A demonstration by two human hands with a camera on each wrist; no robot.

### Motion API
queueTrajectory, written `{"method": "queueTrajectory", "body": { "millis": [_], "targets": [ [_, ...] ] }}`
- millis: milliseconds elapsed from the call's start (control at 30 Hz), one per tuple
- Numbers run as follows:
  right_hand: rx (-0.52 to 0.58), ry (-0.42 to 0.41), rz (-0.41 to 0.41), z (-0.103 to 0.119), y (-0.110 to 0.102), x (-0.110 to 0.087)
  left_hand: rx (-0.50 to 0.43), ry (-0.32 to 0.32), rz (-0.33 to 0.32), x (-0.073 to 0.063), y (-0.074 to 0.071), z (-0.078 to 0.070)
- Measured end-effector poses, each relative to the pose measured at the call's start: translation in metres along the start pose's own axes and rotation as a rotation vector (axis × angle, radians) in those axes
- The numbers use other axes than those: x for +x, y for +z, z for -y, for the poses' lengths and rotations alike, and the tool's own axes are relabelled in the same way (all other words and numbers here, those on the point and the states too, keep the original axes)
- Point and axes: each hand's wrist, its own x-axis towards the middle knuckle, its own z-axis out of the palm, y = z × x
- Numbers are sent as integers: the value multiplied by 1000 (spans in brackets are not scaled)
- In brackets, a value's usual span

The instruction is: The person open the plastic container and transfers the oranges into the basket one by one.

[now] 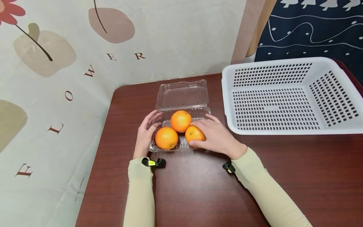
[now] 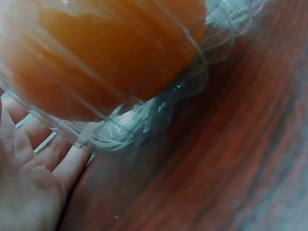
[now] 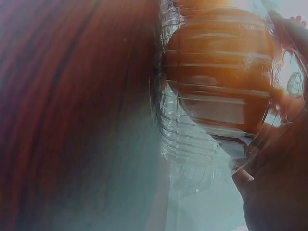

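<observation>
A clear plastic clamshell container (image 1: 181, 145) lies with its lid (image 1: 182, 94) folded back, away from me. Three oranges sit in its base: a left orange (image 1: 166, 138), a back orange (image 1: 181, 121) and a right orange (image 1: 195, 134). My right hand (image 1: 216, 135) grips the right orange, thumb at the near side and fingers over the far side. At the container's left end, my left hand (image 1: 144, 135) holds the side wall, thumb near the rim. In the left wrist view, the left fingers (image 2: 67, 161) lie against the outside of the plastic.
A large white perforated basket (image 1: 272, 108) stands to the right on the dark red wooden table (image 1: 187, 189). Behind and to the left hangs a pale printed cloth (image 1: 175, 37). A dark blue patterned cloth (image 1: 312, 34) is at the back right.
</observation>
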Motion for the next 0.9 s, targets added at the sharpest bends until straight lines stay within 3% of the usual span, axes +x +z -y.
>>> {"method": "queueTrajectory", "body": {
  "millis": [900],
  "targets": [
    [-29,-23,33,1,-1,0,18,-2,-1,1,1,0]
  ]
}}
